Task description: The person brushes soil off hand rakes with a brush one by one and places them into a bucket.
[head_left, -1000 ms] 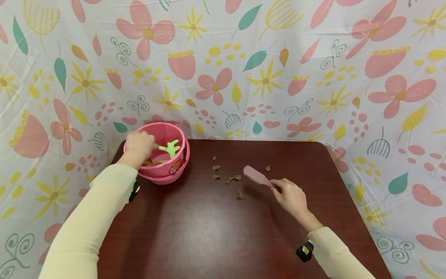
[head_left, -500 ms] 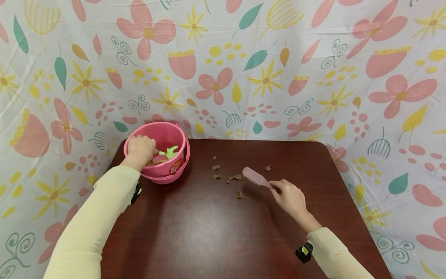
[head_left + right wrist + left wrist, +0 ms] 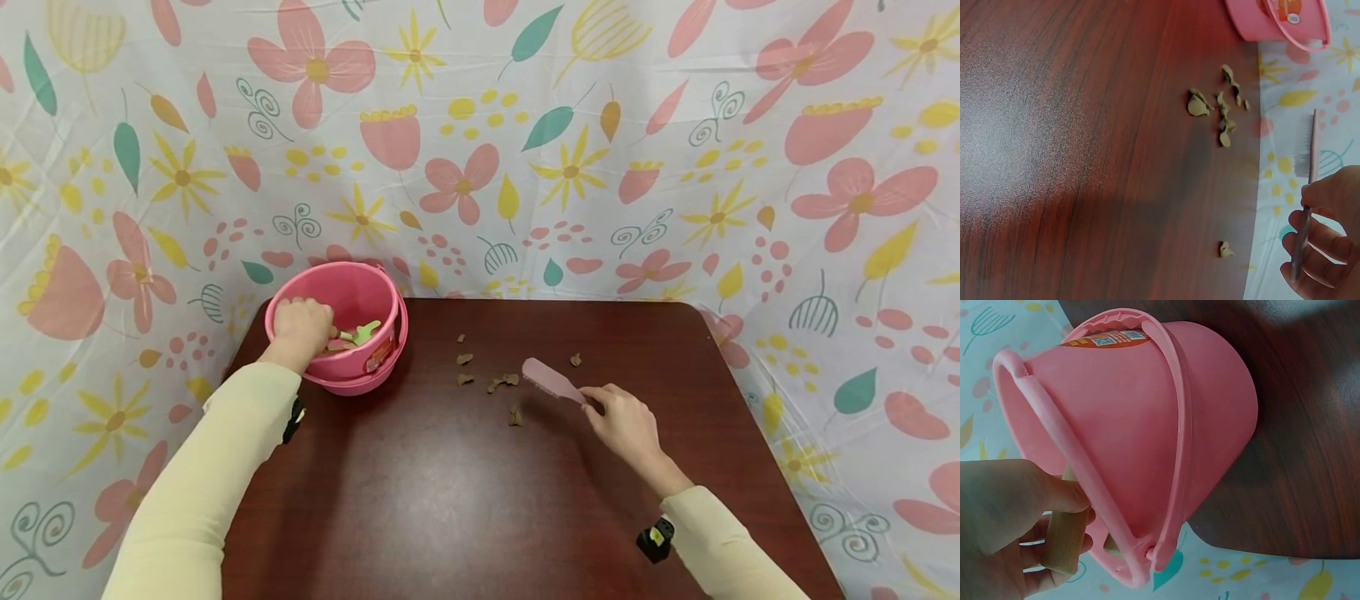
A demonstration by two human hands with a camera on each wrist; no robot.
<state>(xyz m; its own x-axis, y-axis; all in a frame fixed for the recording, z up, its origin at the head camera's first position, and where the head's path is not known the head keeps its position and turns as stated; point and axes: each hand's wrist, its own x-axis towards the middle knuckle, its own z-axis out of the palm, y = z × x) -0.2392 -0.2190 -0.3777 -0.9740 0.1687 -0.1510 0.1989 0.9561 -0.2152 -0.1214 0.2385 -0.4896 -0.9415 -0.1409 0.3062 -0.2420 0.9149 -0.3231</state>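
Observation:
At the table's far left corner stands a pink bucket (image 3: 378, 354). My left hand (image 3: 302, 325) is over the bucket's near left rim. It grips the wooden handle (image 3: 1064, 540) of a small toy rake with a light green head (image 3: 365, 333), which lies low inside the bucket. Other wood-coloured pieces there are mostly hidden. On the right, my right hand (image 3: 622, 425) holds a pink brush (image 3: 551, 379) by its handle, bristles facing down. The brush is raised above the table, near scattered dry brown leaf bits (image 3: 510, 380).
The dark reddish-brown table (image 3: 450, 500) reaches a floral curtain (image 3: 525, 208) at the back and sides. One leaf bit (image 3: 576, 360) lies apart, behind the brush. The bucket's pink handle (image 3: 1182, 419) hangs down its outer side.
The rake's green head has sunk lower into the bucket, and my left hand has dropped slightly with it. My right hand and the brush have hardly moved.

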